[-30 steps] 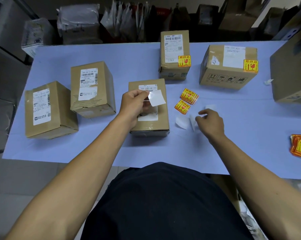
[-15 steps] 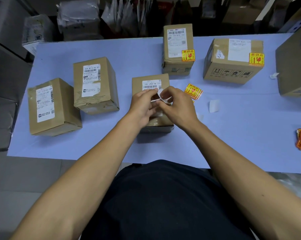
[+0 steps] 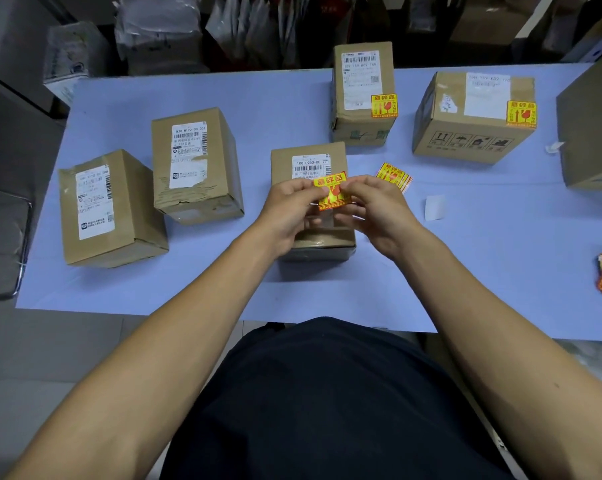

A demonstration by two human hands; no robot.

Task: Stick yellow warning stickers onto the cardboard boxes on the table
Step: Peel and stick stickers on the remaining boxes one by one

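So both hands are pinching one yellow warning sticker [image 3: 331,191], left hand [image 3: 290,212] on its left edge, right hand [image 3: 375,210] on the right, holding it face-up just over the middle box [image 3: 308,161] on the counter [image 3: 258,98]. Looks like the peel-and-place step. Whether the backing is off yet, can't tell. Next it probably needs lowering flat onto bare cardboard beside the shipping label [image 3: 311,165] and pressing down. Two far boxes are already wearing stickers; the two left boxes [image 3: 195,164] aren't.

yellow sticker [image 3: 331,192] | red print, held over middle box [image 3: 308,164] | two far boxes [image 3: 361,126] already stickered
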